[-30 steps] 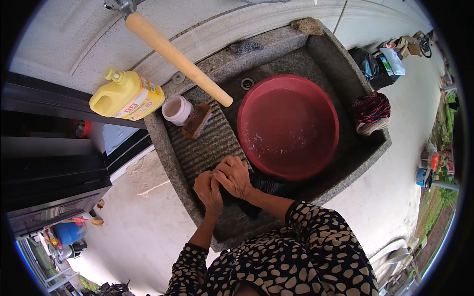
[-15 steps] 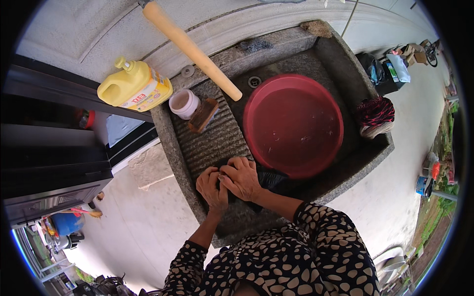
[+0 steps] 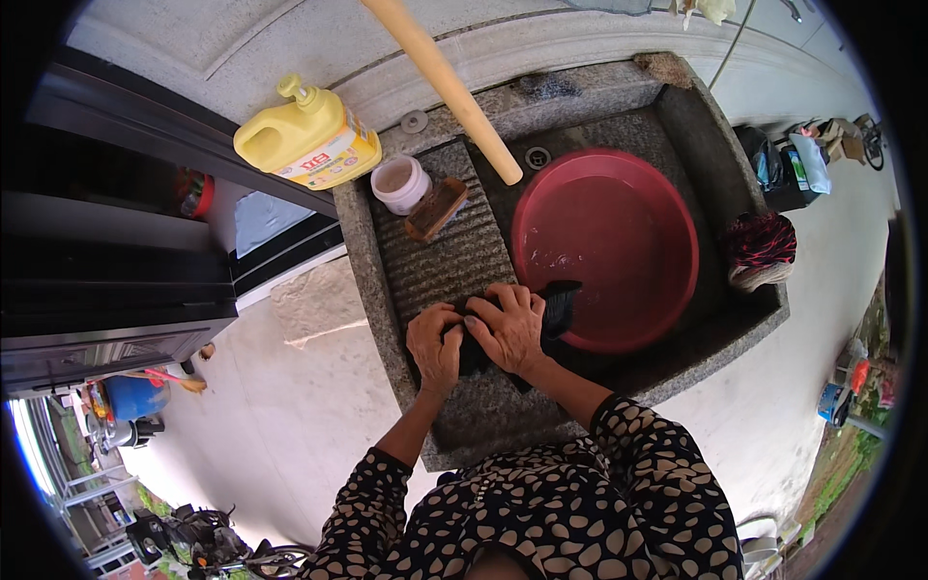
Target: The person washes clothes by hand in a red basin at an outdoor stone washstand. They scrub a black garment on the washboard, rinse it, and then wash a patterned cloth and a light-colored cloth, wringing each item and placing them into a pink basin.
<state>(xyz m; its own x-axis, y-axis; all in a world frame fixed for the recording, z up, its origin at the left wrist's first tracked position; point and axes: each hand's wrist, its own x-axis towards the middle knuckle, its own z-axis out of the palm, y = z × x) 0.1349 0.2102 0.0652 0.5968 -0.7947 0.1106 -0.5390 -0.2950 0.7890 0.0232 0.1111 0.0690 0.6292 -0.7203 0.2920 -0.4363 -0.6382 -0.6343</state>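
My left hand (image 3: pixel 435 346) and my right hand (image 3: pixel 508 332) are side by side on the ribbed washboard slab (image 3: pixel 440 259) of a stone sink (image 3: pixel 371 280). Both are closed on a black cloth (image 3: pixel 559 307) pressed against the stone. Much of the cloth is hidden under my fingers; one end sticks out past my right hand over the rim of a red basin (image 3: pixel 604 246). Water fills the basin. Farther up the slab, a wooden scrubbing brush (image 3: pixel 437 209) lies beside a small white tub (image 3: pixel 400 185).
A yellow pump jug (image 3: pixel 309 145) stands at the sink's back left corner. A pale pole-like pipe (image 3: pixel 449 92) slants down into the sink, near a drain (image 3: pixel 537 157). A dark red and black scrubber bundle (image 3: pixel 761 242) sits on the right rim. A motorcycle (image 3: pixel 208 536) is at lower left.
The black cloth's end now pokes out over the basin's rim. My hands remain on the slab with the fingers shifted slightly. The whole view has moved a little, sliding the scene rightward.
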